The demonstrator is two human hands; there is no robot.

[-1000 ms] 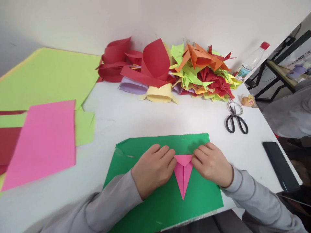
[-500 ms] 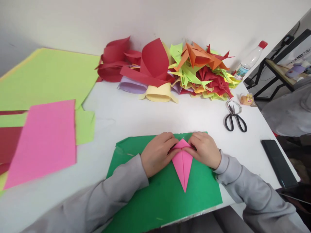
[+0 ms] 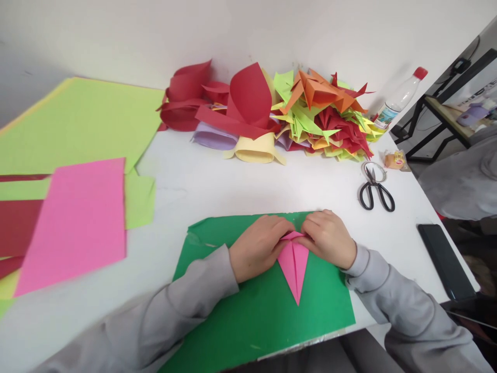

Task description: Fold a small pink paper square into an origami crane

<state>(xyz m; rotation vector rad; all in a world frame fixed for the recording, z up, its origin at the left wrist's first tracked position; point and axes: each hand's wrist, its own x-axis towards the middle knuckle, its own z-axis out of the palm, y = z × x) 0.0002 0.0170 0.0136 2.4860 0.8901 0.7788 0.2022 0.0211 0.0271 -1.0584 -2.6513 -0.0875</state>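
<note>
A pink folded paper, kite-shaped with a crease down its middle, points its long tip toward me over a green sheet. My left hand grips its upper left side, thumb and fingers closed on the edge. On the upper right side my right hand pinches the paper the same way. Both thumbs meet near the horizontal fold below the short top flap. My fingers cover part of that flap.
At the left lie a pink sheet and large light green sheets. Rolled red paper and a pile of folded paper shapes line the wall. Scissors, a phone, a wrapped snack and a bottle sit right.
My hands have come slightly closer together at the top of the pink paper. Less of its top flap shows now, and the flap looks tipped toward me.
</note>
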